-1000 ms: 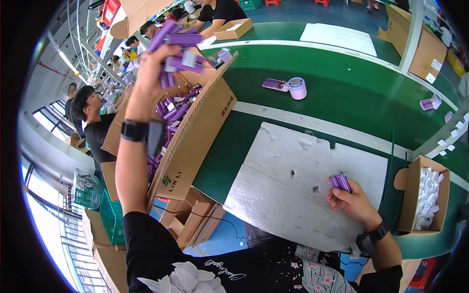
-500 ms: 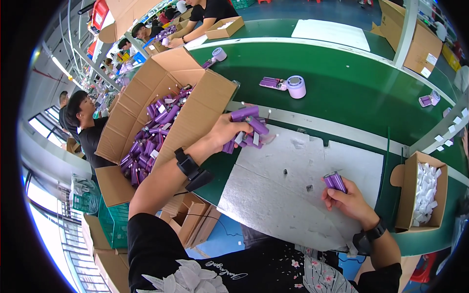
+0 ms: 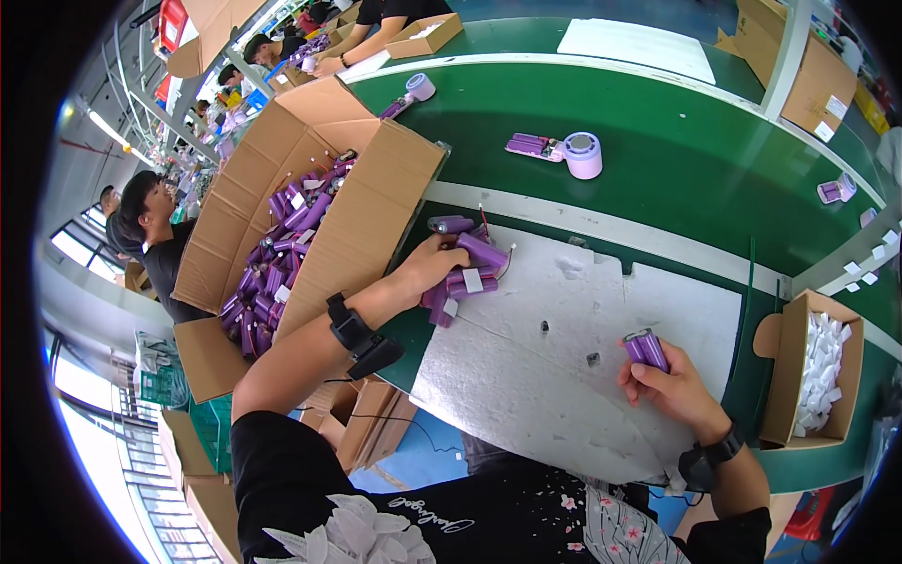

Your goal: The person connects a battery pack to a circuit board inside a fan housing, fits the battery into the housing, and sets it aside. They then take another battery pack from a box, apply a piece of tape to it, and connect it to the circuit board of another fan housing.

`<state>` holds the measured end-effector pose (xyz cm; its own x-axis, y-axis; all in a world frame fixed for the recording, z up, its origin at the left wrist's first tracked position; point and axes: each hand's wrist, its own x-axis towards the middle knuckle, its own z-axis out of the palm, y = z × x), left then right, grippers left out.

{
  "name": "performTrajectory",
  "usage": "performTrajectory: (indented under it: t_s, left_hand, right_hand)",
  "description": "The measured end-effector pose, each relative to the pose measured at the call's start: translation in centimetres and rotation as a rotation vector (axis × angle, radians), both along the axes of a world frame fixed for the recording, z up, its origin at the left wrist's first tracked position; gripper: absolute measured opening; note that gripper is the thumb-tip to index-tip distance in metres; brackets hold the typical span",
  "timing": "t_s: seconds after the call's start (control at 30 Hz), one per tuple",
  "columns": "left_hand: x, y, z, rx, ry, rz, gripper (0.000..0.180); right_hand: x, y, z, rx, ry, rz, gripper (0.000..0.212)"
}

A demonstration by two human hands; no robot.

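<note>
My left hand (image 3: pixel 430 271) is at the left edge of a worn white board (image 3: pixel 507 352), its fingers curled round a bunch of purple battery packs (image 3: pixel 481 250). Thin wires with small white connectors stick out from the bunch, and some packs carry white stickers. Part of the fingers is hidden behind the cells. Over the right side of the board, my right hand (image 3: pixel 672 383) grips one purple battery pack (image 3: pixel 645 349) of paired cells, tilted upward between thumb and fingers.
An open cardboard box (image 3: pixel 366 226) full of purple packs stands left. A small carton (image 3: pixel 780 414) of white pieces sits right. Across the green conveyor (image 3: pixel 451 141) lie lilac round-headed devices (image 3: pixel 583 156) with exposed cells. A co-worker's arm (image 3: pixel 366 42) reaches in at the far side.
My left hand has come down and slightly left with the bunch of battery packs, which now rests at the board's left edge. My right hand keeps its pack in nearly the same place.
</note>
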<state>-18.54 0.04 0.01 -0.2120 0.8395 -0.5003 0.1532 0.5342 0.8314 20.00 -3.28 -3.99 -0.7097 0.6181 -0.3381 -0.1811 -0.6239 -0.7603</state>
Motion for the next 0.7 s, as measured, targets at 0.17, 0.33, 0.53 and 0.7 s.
performTrajectory:
  t_s: [0.17, 0.33, 0.53, 0.7]
  left_hand:
    - [-1.2, 0.7, 0.4, 0.014, 0.246, -0.23, 0.048]
    - [-1.1, 0.4, 4.2, -0.065, 0.816, -0.465, 0.047]
    - [1.1, 1.1, 13.5, 0.445, 0.729, -0.38, 0.025]
    - [-16.1, 3.2, 16.9, 0.491, 1.062, 0.055, 0.034]
  right_hand:
    - [0.1, 0.0, 0.2, 0.002, -0.01, -0.008, 0.04]
    - [0.1, 0.0, 0.3, 0.013, -0.034, -0.007, 0.042]
    - [0.6, 0.1, 0.1, 0.031, -0.071, -0.028, 0.042]
    - [0.9, 0.3, 0.0, 0.047, -0.073, -0.028, 0.042]
